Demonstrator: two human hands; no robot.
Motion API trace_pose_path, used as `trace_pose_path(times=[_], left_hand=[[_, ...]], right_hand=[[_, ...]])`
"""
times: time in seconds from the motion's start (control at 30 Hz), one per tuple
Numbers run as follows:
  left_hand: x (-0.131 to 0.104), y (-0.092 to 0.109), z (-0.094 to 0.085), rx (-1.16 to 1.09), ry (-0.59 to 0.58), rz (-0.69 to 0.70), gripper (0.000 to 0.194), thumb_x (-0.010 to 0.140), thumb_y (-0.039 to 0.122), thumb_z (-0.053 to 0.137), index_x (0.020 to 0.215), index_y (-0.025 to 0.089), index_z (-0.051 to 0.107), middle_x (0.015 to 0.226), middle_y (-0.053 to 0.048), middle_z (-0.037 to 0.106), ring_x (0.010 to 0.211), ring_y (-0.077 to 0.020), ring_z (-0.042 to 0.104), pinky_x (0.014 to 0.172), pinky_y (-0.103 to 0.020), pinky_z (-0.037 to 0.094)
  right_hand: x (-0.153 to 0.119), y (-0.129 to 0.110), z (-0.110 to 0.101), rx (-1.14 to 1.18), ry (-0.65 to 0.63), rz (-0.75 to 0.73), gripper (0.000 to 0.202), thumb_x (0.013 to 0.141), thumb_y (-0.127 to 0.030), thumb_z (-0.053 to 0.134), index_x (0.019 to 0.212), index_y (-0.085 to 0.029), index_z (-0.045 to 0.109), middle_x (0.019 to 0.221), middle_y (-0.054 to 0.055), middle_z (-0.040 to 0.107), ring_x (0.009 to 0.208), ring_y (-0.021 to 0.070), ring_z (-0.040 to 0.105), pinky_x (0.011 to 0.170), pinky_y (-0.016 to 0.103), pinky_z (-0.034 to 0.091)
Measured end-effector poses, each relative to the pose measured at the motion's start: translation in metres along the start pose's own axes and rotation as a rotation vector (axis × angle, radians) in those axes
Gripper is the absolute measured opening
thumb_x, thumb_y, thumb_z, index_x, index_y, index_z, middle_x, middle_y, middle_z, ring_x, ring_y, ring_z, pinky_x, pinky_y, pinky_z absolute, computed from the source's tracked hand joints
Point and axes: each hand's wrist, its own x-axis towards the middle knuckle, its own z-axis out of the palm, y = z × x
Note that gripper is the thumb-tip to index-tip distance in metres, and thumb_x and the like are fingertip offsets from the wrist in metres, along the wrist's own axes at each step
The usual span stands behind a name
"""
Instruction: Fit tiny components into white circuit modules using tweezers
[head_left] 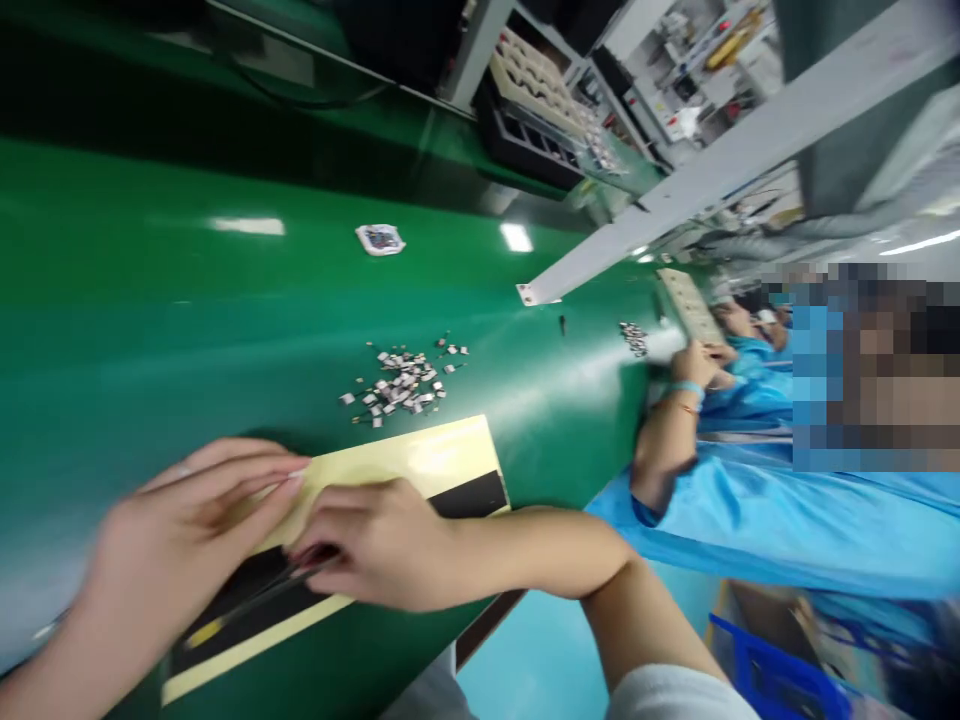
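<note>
My left hand [199,525] is closed in a pinch, thumb against fingertips, on a small whitish piece [298,474]. Close beside it, my right hand [375,545] has its fingers curled round a thin dark stick-like tool [259,600], perhaps tweezers; its far end runs down to the left past a yellow patch. Both hands are over a pale yellow sheet [405,452] with a black band [476,492] along it. Beyond the sheet lies a loose pile of small silvery parts [405,385] with short leads.
A small white-edged part [380,239] lies farther back on the green table [225,300]. A grey metal post [600,250] slants across the right. Beyond it are another pile of parts [634,338], a cream tray [688,305] and co-workers in blue. A blue crate [772,670] sits lower right.
</note>
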Motion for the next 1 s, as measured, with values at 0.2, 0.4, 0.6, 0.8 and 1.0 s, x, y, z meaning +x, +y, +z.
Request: trace_pose_path(times=[0.2, 0.4, 0.6, 0.8, 1.0], left_hand=[[-0.003, 0.032, 0.004, 0.121, 0.029, -0.013, 0.015, 0.072, 0.02, 0.057, 0.087, 0.021, 0.055, 0.08, -0.001, 0.062, 0.065, -0.0123, 0.062, 0.06, -0.024, 0.051], [-0.006, 0.037, 0.004, 0.163, -0.006, 0.201, 0.021, 0.071, 0.012, 0.058, 0.09, 0.019, 0.05, 0.08, 0.0, 0.065, 0.072, -0.0097, 0.061, 0.063, -0.018, 0.05], [-0.005, 0.038, 0.005, 0.163, 0.004, 0.217, 0.02, 0.073, 0.012, 0.056, 0.09, 0.02, 0.05, 0.082, 0.0, 0.065, 0.074, -0.0096, 0.061, 0.065, -0.019, 0.049], [-0.007, 0.035, 0.006, 0.157, 0.003, 0.195, 0.019, 0.072, 0.01, 0.057, 0.087, 0.018, 0.05, 0.078, 0.001, 0.063, 0.071, -0.008, 0.059, 0.065, -0.018, 0.047], [-0.008, 0.035, 0.007, 0.172, -0.007, 0.174, 0.015, 0.074, 0.014, 0.056, 0.088, 0.019, 0.05, 0.078, 0.001, 0.063, 0.072, -0.0091, 0.06, 0.064, -0.018, 0.048]], right_hand=[[0.002, 0.013, -0.028, 0.511, 0.077, 0.249, 0.008, 0.07, -0.021, 0.058, 0.073, -0.014, 0.057, 0.074, -0.001, 0.054, 0.045, 0.0029, 0.033, 0.04, 0.016, 0.028], [0.007, 0.013, -0.028, 0.662, 0.048, 0.293, 0.012, 0.069, -0.026, 0.061, 0.068, -0.015, 0.056, 0.072, -0.001, 0.053, 0.045, 0.0031, 0.029, 0.04, 0.018, 0.025], [0.007, 0.014, -0.026, 0.614, 0.063, 0.309, 0.016, 0.071, -0.031, 0.059, 0.068, -0.016, 0.057, 0.062, -0.003, 0.047, 0.045, 0.0046, 0.03, 0.041, 0.019, 0.025], [0.008, 0.013, -0.027, 0.566, 0.045, 0.301, 0.012, 0.072, -0.028, 0.058, 0.07, -0.016, 0.058, 0.062, -0.003, 0.047, 0.045, 0.0048, 0.029, 0.041, 0.019, 0.025], [0.009, 0.011, -0.025, 0.506, 0.096, 0.303, 0.01, 0.07, -0.025, 0.058, 0.068, -0.015, 0.059, 0.062, -0.002, 0.048, 0.045, 0.0045, 0.029, 0.04, 0.019, 0.025]])
